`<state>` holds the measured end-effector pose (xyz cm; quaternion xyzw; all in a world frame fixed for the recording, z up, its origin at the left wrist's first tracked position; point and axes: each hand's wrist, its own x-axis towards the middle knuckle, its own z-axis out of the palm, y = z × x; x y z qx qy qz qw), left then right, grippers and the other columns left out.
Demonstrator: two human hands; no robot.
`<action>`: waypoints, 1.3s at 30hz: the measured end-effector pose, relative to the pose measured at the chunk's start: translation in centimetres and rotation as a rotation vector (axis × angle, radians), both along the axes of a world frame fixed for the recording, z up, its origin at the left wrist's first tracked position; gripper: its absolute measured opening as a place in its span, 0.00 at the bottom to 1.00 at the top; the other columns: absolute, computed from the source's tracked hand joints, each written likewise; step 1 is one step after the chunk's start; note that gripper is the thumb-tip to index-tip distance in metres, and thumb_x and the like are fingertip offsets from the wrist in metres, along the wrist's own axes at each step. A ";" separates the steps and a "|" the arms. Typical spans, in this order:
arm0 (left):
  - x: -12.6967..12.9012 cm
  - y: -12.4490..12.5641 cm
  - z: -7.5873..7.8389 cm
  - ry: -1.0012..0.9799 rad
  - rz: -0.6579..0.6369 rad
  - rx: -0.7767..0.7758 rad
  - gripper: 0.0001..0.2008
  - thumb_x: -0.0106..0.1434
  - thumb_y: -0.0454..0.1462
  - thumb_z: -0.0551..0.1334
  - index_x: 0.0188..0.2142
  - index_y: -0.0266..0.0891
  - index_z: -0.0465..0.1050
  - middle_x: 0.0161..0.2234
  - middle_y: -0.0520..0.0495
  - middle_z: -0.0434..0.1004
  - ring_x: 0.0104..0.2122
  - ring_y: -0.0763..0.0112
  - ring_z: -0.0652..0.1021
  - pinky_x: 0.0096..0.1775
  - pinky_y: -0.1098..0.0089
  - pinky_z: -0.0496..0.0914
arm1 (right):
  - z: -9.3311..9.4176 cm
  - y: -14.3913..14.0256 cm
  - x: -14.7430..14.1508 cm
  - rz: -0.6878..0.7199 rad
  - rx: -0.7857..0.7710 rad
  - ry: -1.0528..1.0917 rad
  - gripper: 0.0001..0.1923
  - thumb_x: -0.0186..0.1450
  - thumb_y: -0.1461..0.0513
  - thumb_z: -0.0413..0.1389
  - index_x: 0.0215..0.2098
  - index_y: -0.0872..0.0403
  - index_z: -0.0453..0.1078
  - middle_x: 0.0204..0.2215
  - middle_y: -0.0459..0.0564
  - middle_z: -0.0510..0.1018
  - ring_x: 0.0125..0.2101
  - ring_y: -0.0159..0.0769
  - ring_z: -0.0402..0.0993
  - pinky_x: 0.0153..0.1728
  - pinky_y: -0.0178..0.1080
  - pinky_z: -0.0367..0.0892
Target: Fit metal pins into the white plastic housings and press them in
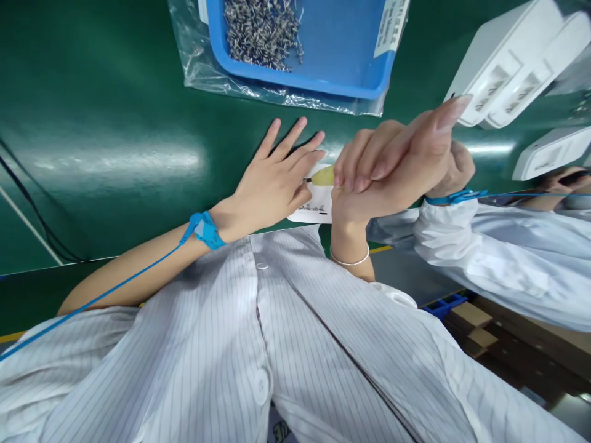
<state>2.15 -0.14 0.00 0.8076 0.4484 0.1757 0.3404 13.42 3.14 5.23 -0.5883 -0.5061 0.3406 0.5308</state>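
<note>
My left hand [272, 181] lies flat, fingers spread, on a small white plastic part [316, 209] that sits on the green belt. A blue wrist strap [205, 229] with a cord is on that wrist. My right hand [388, 172], wearing a thin bracelet, is curled around a small tool with a yellowish tip [323, 176]. The tip points at the white part, right next to my left thumb. My right index finger sticks up and away from the tool.
A blue tray [351, 61] holding several small metal parts [262, 27] rests on a clear bag at the back. White plastic housings [508, 67] lie at the right. A co-worker's sleeved arm [498, 246] and strapped hand [459, 169] reach in behind my right hand.
</note>
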 end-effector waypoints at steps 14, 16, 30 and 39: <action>-0.9 0.6 0.2 0.033 -0.116 0.018 0.32 0.66 0.41 0.58 0.67 0.37 0.56 0.69 0.43 0.57 0.72 0.47 0.49 0.70 0.39 0.38 | -3.9 -3.3 0.5 0.095 0.220 -0.231 0.29 0.71 0.46 0.22 0.18 0.46 0.45 0.10 0.40 0.42 0.12 0.34 0.49 0.18 0.41 0.54; -0.9 0.6 0.0 0.040 -0.116 0.037 0.31 0.66 0.42 0.58 0.67 0.38 0.57 0.69 0.43 0.57 0.72 0.47 0.49 0.69 0.39 0.39 | -3.2 -1.8 0.7 0.037 0.066 -0.259 0.30 0.71 0.44 0.22 0.19 0.44 0.49 0.11 0.42 0.45 0.15 0.36 0.52 0.21 0.43 0.56; -1.0 0.3 0.0 0.048 -0.098 0.068 0.31 0.73 0.48 0.50 0.70 0.38 0.49 0.71 0.39 0.51 0.72 0.48 0.49 0.69 0.39 0.38 | -1.6 -1.6 1.2 -0.146 -0.132 -0.113 0.25 0.71 0.47 0.26 0.20 0.44 0.43 0.12 0.44 0.47 0.15 0.34 0.49 0.19 0.43 0.55; -1.2 0.6 0.3 0.042 -0.152 0.014 0.33 0.73 0.49 0.49 0.72 0.36 0.45 0.72 0.38 0.48 0.72 0.47 0.45 0.69 0.39 0.36 | -2.5 -1.7 1.6 -0.039 0.111 -0.118 0.39 0.71 0.45 0.16 0.24 0.48 0.61 0.13 0.37 0.43 0.11 0.27 0.41 0.19 0.38 0.51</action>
